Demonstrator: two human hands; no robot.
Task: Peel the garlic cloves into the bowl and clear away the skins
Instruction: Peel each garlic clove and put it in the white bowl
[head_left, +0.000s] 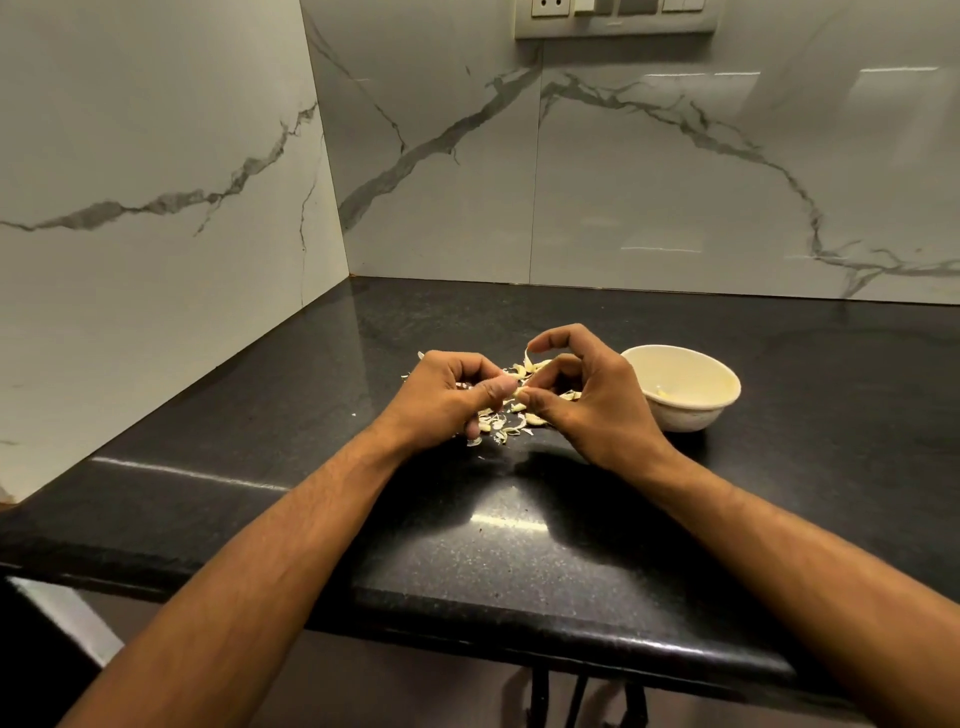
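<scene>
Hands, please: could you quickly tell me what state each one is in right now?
Left hand: closed, pinching a clove.
Right hand: closed, pinching the same clove.

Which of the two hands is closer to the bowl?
The right hand. It sits just beside the white bowl, while the left hand is on the far side of the garlic skins, further from it.

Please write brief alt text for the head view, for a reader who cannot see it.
Over a black counter, the left hand and right hand pinch a garlic clove between them above scattered skins. A white bowl stands to the right, near a marble-look wall.
</scene>
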